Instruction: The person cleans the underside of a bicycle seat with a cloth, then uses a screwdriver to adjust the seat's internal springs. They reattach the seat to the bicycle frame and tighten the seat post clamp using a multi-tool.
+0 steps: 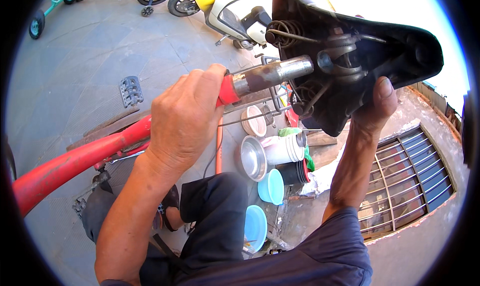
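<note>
A red bicycle frame [90,158] runs up from the lower left, and my left hand [182,118] is closed around it just below its top end. From that end sticks a scuffed metal seat post [272,75] with brown rust stains. My right hand [374,105] grips a black bicycle saddle [395,51] by its edge, thumb on the underside. The saddle's underside faces me, showing coil springs [286,32] and a round clamp [342,61]. The clamp is close to the post's tip, apparently not on it. My right fingers are hidden behind the saddle.
A wire rear rack [275,98] lies beyond the seat post. Basins, including a blue one [271,187], and white buckets [281,150] stand by a wall with a barred window [407,178]. A loose black pedal [131,91] lies on the paving; a scooter [227,16] is parked farther off.
</note>
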A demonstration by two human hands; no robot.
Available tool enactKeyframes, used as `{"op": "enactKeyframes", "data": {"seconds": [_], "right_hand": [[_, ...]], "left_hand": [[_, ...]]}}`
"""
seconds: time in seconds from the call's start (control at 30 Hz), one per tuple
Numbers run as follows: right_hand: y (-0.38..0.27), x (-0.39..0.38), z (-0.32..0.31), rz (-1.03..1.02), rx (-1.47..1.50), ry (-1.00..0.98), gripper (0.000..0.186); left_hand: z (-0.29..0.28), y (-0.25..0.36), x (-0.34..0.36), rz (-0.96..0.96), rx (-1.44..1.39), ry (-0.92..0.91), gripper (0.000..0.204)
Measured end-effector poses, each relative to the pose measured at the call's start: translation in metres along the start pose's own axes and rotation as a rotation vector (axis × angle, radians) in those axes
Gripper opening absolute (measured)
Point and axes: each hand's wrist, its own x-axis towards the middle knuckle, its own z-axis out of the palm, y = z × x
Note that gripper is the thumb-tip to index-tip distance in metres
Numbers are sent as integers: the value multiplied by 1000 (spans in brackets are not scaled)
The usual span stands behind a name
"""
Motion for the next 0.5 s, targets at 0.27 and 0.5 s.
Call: {"op": "enactKeyframes", "data": {"seconds": [0.27,0.5], "right_hand": [[-8,-1,15,-63,-46,-13,94],[-9,-1,13,-109,-182,5,97]], "left_hand": [[-1,0,0,23,26,5,49],[-1,-1,0,25,15,-4,50]]}}
